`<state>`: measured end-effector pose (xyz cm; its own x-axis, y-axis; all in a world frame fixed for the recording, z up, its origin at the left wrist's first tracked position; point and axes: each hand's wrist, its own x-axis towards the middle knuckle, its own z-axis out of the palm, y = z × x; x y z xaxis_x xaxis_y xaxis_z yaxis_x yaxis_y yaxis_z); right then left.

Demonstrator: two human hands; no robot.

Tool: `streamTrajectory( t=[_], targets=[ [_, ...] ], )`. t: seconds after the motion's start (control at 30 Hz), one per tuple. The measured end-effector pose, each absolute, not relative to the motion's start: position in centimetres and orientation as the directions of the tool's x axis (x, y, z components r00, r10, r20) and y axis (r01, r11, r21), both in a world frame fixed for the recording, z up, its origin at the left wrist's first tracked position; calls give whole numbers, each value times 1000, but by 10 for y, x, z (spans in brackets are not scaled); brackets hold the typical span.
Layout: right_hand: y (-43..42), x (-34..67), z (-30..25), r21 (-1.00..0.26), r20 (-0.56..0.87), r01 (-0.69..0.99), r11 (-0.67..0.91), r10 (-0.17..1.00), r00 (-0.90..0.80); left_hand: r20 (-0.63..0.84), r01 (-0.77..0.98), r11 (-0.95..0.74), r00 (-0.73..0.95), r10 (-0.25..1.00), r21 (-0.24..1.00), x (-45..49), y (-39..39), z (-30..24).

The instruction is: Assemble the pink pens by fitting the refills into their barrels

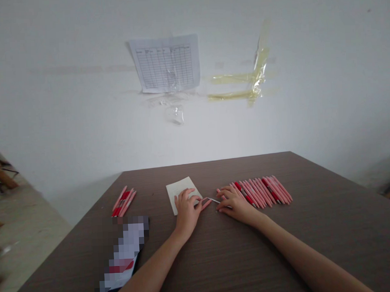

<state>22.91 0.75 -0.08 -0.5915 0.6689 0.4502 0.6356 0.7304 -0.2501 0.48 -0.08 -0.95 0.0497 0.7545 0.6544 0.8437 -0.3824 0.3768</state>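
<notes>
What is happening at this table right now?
A person sits at a dark table. The left hand rests partly on a small sheet of paper, and together with the right hand it pinches a thin pen part between the fingertips. A neat row of pink pens lies beside the right hand, and a smaller pile of pens lies to the left.

— What sort of room is my feed showing?
— A plain, office-like workroom. Beyond my left hand (186, 211) and right hand (236, 203), a bare white wall (84, 125) has a printed grid sheet (165, 63) taped to it, with yellowed tape strips (253, 76) alongside.
— And nearer?
— A dark wood-grain surface (315, 227), a row of pink pens (264, 190) just right of the hands, and a smaller bunch (123, 201) off left.
</notes>
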Motion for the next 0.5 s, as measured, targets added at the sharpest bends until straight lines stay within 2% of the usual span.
streamTrajectory(
  t=[0.3, 0.5],
  targets=[
    [15, 231, -8, -297, 488, 632, 715, 683, -543, 739, 722, -594, 173, 651, 354, 7, -1, -7],
    [22, 236, -9, -343, 566, 593, 729, 664, -488, 707, 710, -620, 246, 663, 334, 11, -3, -11]
  ],
)
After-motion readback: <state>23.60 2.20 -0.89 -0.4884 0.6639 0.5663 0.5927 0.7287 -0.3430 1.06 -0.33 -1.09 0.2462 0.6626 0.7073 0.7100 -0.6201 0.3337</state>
